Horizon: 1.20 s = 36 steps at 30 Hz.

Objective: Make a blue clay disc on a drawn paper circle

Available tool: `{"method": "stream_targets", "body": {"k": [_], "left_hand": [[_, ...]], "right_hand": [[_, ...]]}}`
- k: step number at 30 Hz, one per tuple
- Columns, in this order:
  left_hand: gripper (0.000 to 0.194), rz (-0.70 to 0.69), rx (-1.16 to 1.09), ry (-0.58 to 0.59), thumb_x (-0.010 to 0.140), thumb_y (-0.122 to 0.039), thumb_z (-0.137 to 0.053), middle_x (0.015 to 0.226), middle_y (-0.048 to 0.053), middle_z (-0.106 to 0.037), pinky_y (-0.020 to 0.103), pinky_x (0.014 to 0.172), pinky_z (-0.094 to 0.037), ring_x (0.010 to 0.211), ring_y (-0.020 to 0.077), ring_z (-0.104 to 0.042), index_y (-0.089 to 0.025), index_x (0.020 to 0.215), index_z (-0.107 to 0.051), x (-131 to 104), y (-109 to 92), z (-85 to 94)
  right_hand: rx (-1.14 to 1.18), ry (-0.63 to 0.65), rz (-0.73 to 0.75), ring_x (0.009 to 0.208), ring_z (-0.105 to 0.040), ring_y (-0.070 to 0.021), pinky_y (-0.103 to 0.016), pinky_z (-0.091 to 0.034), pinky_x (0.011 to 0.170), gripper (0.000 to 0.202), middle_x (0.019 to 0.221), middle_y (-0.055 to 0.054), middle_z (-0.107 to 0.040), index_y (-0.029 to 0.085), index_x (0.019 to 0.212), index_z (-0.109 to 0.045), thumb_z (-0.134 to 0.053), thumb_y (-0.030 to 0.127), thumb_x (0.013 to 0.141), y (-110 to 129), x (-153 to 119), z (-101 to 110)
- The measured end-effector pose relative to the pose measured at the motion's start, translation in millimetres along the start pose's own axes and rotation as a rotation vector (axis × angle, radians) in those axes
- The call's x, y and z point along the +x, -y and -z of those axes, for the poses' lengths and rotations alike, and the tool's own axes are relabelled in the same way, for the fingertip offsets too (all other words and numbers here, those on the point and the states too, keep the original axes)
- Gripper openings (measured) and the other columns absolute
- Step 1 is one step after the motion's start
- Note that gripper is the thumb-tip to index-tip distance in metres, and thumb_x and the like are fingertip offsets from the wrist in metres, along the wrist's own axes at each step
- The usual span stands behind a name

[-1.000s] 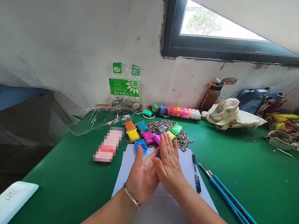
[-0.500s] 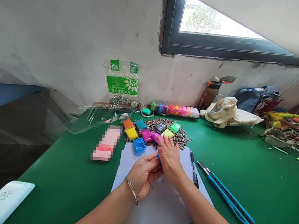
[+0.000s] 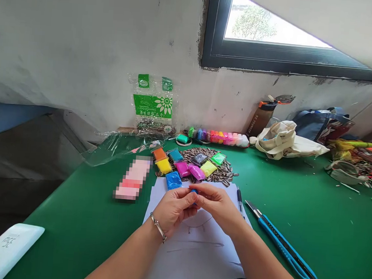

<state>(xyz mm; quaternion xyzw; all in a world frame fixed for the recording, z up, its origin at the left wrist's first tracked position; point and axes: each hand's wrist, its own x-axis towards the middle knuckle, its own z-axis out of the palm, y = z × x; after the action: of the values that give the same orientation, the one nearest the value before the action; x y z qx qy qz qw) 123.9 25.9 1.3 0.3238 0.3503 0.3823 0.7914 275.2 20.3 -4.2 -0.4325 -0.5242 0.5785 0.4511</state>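
From where I stand, both hands are together, fingertips meeting over the paper. The left hand and the right hand pinch a small blue piece between them. It sits right at the meeting of the fingertips, off the sheet, so neither hand is the nearer one. Fingers hide most of it; I can't tell which way its long axis runs, if it has one.

Just below the hands, on the sheet, there's a drawn curve with short strokes under it. Just beyond the left hand lies a blue packet, and past it more coloured packets rest on a heap of seeds. The pen lies beside the right hand; further right, a blue-handled tool slants across the green desk.
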Motion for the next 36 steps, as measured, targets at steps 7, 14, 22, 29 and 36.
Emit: {"method": "stream_targets", "body": {"k": [7,14,22,29,36], "left_hand": [[0.038,-0.002,0.082,-0.026,0.063,-0.033,-0.082,0.080,0.005,-0.066,0.024,0.069,-0.046,0.067,0.0095,-0.057,-0.015,0.095,-0.072,0.6,-8.9,4.8],[0.034,-0.034,0.309,-0.068,0.062,-0.038,-0.081,0.068,0.002,-0.063,0.023,0.058,-0.042,0.058,0.0094,-0.052,-0.015,0.086,-0.073,1.3,-12.9,6.9],[0.034,-0.095,0.490,-0.069,0.064,-0.045,-0.077,0.059,0.000,-0.059,0.021,0.048,-0.038,0.048,0.0080,-0.049,-0.013,0.072,-0.069,1.5,-11.7,6.6],[0.049,0.053,0.303,-0.124,0.064,-0.048,-0.077,0.077,0.005,-0.067,0.031,0.063,-0.051,0.063,0.0168,-0.065,-0.015,0.098,-0.065,-0.8,-13.5,6.6],[0.035,-0.010,0.358,-0.125,0.059,-0.041,-0.081,0.061,0.002,-0.064,0.023,0.051,-0.044,0.052,0.0116,-0.058,-0.013,0.074,-0.067,1.2,-12.6,8.7]], "right_hand": [[0.016,0.062,0.039,0.092,-0.059,-0.0195,-0.036,-0.047,0.084,0.031,0.101,-0.006,-0.067,0.021,0.106,-0.067,-0.061,0.039,0.081,3.9,-1.8,5.9],[-0.043,-0.005,0.030,0.080,-0.059,-0.0164,-0.030,-0.048,0.073,0.027,0.088,-0.004,-0.065,0.019,0.093,-0.064,-0.063,0.041,0.078,2.2,-0.1,5.2],[-0.041,0.035,-0.071,0.055,-0.054,-0.0110,-0.026,-0.044,0.055,0.028,0.065,0.001,-0.058,0.016,0.075,-0.060,-0.062,0.043,0.078,-1.4,0.8,5.0],[0.002,-0.065,-0.053,0.056,-0.056,-0.0119,-0.026,-0.045,0.056,0.032,0.065,0.000,-0.060,0.016,0.078,-0.061,-0.062,0.048,0.078,-0.3,1.4,8.1],[0.029,0.072,-0.193,0.045,-0.054,-0.0094,-0.023,-0.042,0.045,0.040,0.061,-0.001,-0.062,0.015,0.073,-0.058,-0.064,0.054,0.073,-2.0,0.4,7.0]]}}
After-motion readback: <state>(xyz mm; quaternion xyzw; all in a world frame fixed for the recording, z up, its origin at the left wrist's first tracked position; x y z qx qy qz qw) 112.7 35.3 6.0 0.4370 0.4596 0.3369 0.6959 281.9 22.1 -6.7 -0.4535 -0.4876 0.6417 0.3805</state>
